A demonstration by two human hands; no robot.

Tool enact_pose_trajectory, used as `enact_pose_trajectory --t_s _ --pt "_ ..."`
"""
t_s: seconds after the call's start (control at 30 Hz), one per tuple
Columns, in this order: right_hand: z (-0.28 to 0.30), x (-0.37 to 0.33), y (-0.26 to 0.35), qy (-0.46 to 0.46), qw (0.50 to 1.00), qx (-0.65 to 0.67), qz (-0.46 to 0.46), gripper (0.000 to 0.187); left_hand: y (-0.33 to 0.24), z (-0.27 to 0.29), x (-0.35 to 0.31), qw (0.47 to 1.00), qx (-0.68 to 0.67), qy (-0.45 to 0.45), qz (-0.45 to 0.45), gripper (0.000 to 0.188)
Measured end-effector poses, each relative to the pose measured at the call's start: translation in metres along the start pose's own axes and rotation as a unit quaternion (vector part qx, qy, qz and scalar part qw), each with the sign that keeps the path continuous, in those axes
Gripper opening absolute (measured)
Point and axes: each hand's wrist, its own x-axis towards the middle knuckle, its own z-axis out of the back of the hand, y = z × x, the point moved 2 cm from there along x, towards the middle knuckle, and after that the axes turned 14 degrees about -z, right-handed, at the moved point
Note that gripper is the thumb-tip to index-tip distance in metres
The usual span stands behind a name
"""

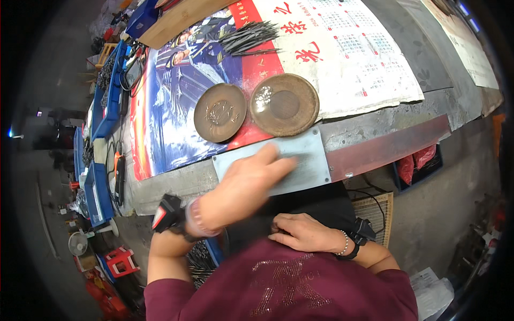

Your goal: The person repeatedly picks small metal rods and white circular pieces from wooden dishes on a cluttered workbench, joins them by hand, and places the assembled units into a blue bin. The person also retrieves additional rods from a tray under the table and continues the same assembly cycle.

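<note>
Smeared by motion, my left hand (249, 179) reaches over a pale blue plate (313, 158) at the table's front edge. Its fingers point right; whether they pinch anything is not clear. Down by my lap, my right hand (306, 231) is curled closed, and what lies inside its fingers, if anything, is hidden. Just beyond the plate stand two round brown dishes. The smaller dish (206, 115) has some thin little pieces in it; the larger dish (310, 101) has a shiny surface. Farther back lies a pile of thin dark rods (250, 38).
A printed calendar sheet (375, 69) covers much of the grey table (369, 125). A reddish strip (391, 147) runs along the front edge. Blue bins (98, 192) line the left side, near an orange-black tool (119, 174). Another bin with red bags (417, 163) sits below right.
</note>
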Motion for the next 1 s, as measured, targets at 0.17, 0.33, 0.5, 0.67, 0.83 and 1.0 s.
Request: enact_pose_trajectory --t_s 0.17,0.33,0.5,0.67,0.83,1.0 --pt "-0.007 -0.006 0.007 0.022 0.998 -0.05 -0.015 0.023 0.006 -0.007 0.012 0.999 0.004 0.025 -0.02 0.04" --pt "0.004 -0.005 0.033 0.009 1.0 -0.026 -0.007 0.02 0.009 0.005 -0.029 1.0 0.007 -0.024 0.014 0.035" --pt "0.021 -0.003 0.055 -0.149 0.988 0.04 0.024 0.012 -0.011 -0.01 -0.069 0.927 -0.303 -0.186 0.119 0.032" --pt "0.022 0.005 0.071 -0.292 0.952 0.002 0.088 0.014 -0.042 -0.034 -0.096 0.765 -0.559 -0.286 0.147 0.035" --pt "0.007 0.017 0.081 -0.337 0.919 -0.132 0.153 0.014 -0.058 -0.056 -0.102 0.729 -0.565 -0.376 0.089 0.033" --pt "-0.014 0.017 0.089 -0.353 0.911 -0.157 0.143 0.012 -0.07 -0.072 -0.106 0.755 -0.465 -0.462 0.019 0.031"
